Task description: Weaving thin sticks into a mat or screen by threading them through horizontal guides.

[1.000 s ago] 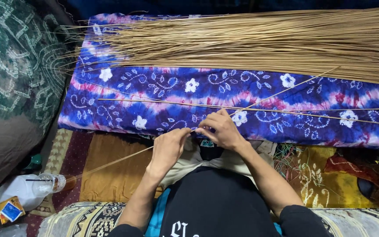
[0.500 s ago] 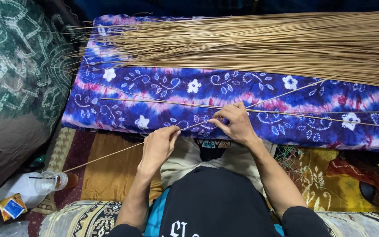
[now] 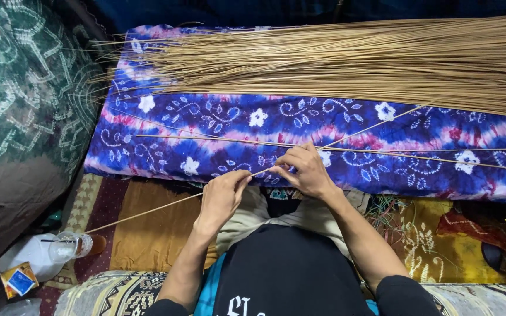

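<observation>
From the head view, your left hand (image 3: 221, 196) and right hand (image 3: 303, 169) meet just in front of the blue-and-purple flowered cushion (image 3: 218, 126), both pinched shut on one long thin stick (image 3: 147, 212). The stick runs slantwise: its lower end points down past your left hand toward the clear plastic cup (image 3: 65, 246), and its upper end crosses the cushion toward the big bundle of sticks (image 3: 352, 61) lying along the cushion's far edge.

The stick looks light, dry and springy, stiff along its length but likely to snap if you bend it sharply. Your fingertips sit close together near its middle, which seems the sound place to hold it; out at either end it would whip and flex.

Counting: one stick in your hands, at least two more loose sticks (image 3: 417, 153) lying lengthwise on the cushion just beyond your right hand, and one bundle, too dense to count. Beside the cup, away from the cushion, I see one white bottle (image 3: 27, 257) and one small orange-and-blue packet (image 3: 19, 281).
</observation>
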